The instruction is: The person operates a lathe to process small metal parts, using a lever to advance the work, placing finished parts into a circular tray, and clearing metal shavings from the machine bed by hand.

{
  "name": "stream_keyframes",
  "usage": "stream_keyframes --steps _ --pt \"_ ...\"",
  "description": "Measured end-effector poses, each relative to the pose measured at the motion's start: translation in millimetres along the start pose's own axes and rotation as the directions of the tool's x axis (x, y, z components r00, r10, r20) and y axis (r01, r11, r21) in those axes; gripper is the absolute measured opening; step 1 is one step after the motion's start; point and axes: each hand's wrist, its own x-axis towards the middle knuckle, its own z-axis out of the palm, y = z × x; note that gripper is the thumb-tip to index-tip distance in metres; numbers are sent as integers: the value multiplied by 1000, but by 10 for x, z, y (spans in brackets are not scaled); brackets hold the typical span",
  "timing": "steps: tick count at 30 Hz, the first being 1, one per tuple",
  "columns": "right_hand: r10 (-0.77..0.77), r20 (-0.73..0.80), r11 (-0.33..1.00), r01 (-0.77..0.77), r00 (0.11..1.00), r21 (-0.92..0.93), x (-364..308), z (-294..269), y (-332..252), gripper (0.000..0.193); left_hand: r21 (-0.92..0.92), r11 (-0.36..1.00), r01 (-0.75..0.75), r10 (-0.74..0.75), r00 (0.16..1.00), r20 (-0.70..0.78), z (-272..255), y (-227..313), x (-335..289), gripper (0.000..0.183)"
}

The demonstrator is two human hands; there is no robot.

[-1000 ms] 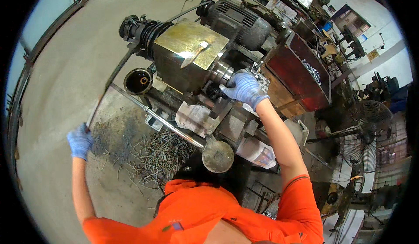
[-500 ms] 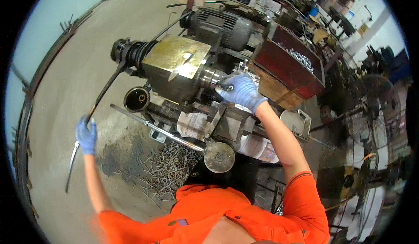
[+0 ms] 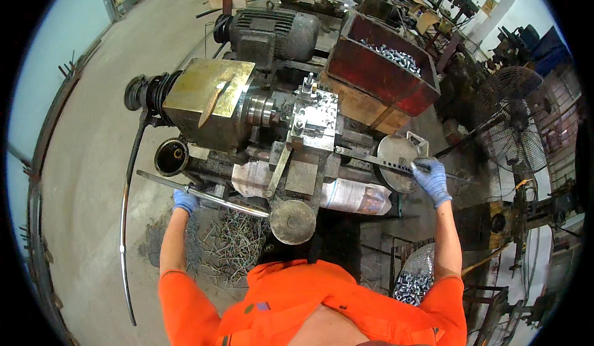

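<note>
My left hand (image 3: 185, 200), in a blue glove, is closed at a long metal lever (image 3: 213, 196) that slants down to a round greasy disc (image 3: 292, 222); its fingers are partly hidden. On the right, my gloved right hand (image 3: 433, 182) is wrapped round the dark end of a flat bar with a row of holes (image 3: 383, 162). That bar runs from the shiny metal tool slide (image 3: 314, 120) of a small lathe. To the left of the slide sits the chuck (image 3: 260, 110), beside the brass-topped headstock (image 3: 210, 86). A long bent lever (image 3: 127, 191) hangs from the headstock's left end, untouched.
Behind the lathe are a motor (image 3: 272, 34) and a red bin of small metal parts (image 3: 383, 68). A basket of metal pieces (image 3: 413, 284) stands low by my right arm. Metal shavings (image 3: 238, 244) cover the floor at left; a fan (image 3: 516, 120) stands right.
My left hand has let go of the long hanging lever and moved right to the slanting lever. My right hand has left the chuck and moved right to the perforated bar.
</note>
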Motion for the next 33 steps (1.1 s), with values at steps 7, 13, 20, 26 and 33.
stream_keyframes --steps 7,13,20,26,33 --pt "202 -29 923 -200 979 -329 -91 -228 1253 32 109 944 311 -320 944 85 -749 99 -260 24" --pt "392 183 725 -180 902 -665 -137 -217 2027 56 -376 846 378 -439 894 -88 -1145 -384 -554 32" --pt "522 19 649 -383 853 -657 -436 -58 2081 44 -672 711 207 -495 826 -269 -2049 363 -529 30" --pt "547 -8 688 -456 837 -564 -1352 -117 1748 47 -394 903 172 -349 828 -438 -1349 485 47 35" --pt "848 -124 381 -757 514 -530 -3346 -800 2267 46 -249 901 355 -425 838 -343 -1678 773 79 30"
